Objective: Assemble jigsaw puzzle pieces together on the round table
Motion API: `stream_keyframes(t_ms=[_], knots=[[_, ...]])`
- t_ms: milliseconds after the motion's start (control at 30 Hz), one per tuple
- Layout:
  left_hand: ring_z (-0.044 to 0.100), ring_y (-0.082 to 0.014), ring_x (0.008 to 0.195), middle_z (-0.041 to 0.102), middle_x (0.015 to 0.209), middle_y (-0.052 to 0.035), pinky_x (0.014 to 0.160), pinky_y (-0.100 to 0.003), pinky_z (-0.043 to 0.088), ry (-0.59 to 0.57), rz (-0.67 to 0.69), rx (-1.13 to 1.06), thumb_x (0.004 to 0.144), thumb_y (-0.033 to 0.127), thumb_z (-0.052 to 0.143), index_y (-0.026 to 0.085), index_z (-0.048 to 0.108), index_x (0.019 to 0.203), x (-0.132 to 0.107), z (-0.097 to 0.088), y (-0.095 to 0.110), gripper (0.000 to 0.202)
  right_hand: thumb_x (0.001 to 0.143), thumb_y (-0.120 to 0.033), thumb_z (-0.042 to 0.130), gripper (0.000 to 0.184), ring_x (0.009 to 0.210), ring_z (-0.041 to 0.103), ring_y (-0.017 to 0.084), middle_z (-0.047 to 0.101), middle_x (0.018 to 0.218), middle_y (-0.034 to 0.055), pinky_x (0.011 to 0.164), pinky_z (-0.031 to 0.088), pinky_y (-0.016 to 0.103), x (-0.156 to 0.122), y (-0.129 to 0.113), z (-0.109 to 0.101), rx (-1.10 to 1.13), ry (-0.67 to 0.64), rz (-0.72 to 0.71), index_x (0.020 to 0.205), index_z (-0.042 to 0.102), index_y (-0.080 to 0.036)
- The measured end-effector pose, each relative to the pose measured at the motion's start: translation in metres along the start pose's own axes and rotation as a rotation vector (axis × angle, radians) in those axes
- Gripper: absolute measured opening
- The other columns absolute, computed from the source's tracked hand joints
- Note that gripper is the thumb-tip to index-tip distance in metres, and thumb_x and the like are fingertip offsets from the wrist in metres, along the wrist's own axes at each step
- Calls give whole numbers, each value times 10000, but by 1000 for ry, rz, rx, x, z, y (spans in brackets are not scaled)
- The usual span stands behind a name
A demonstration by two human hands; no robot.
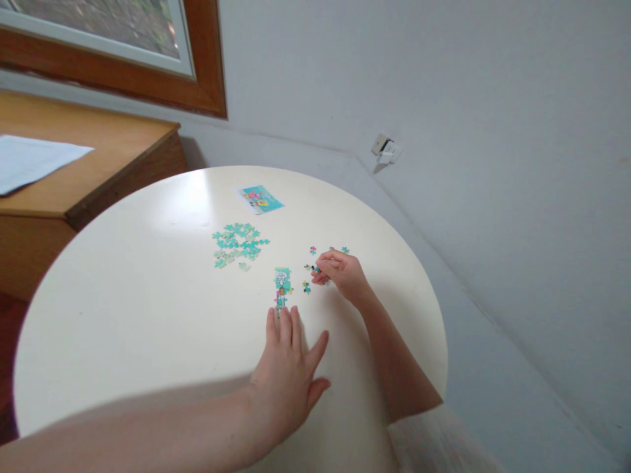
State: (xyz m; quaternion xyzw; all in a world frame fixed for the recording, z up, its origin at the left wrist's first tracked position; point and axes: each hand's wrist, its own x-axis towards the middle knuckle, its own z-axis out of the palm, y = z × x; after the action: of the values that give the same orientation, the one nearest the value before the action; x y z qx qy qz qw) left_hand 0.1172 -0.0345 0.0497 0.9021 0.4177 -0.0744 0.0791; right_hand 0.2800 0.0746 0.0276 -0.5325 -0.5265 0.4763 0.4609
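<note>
My left hand (286, 368) lies on the table with its fingers spread. Its fingertips touch the lower end of a partly joined jigsaw puzzle (282, 281), a narrow upright strip showing a pale cartoon figure on teal. To the right, my right hand (342, 272) is bent over a small group of loose pieces, thumb and fingers pinched together. A small teal and dark puzzle piece (316, 268) shows at its fingertips, partly hidden. Close by lie a yellow and teal piece (306, 287) and a pink piece (313, 250).
A pile of mostly teal puzzle pieces (239, 244) lies left of the strip on the round white table (123, 315). Farther back is a colourful picture card (261, 199). A wooden cabinet (128, 148) with paper (39, 157) stands left; a wall socket (387, 150) is behind.
</note>
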Motion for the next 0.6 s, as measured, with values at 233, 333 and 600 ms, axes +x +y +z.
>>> stream_keyframes(t_ms=[233, 333, 600], knots=[[267, -448, 1301, 351, 1415, -214, 1001, -649, 164, -15, 1, -2, 867, 561, 343, 301, 323, 1388, 0, -1, -1, 582, 565, -502, 708, 382, 442, 601, 130, 632, 517, 0, 437, 451, 224, -1, -1, 0, -46, -3, -5, 675, 549, -172], [288, -445, 1294, 371, 1407, -207, 995, -649, 176, -6, 1, 4, 865, 558, 353, 305, 333, 1384, -1, -1, -1, 577, 567, -495, 707, 371, 437, 600, 130, 632, 512, 1, 431, 451, 222, -1, 0, 1, -52, 10, -13, 667, 557, -171], [321, -436, 1280, 399, 1397, -189, 993, -650, 181, 20, -1, 9, 854, 566, 372, 312, 356, 1374, -1, 2, 0, 579, 542, -521, 714, 385, 407, 585, 121, 621, 479, -10, 410, 449, 213, -1, -2, 2, -38, 31, -6, 632, 568, -177]])
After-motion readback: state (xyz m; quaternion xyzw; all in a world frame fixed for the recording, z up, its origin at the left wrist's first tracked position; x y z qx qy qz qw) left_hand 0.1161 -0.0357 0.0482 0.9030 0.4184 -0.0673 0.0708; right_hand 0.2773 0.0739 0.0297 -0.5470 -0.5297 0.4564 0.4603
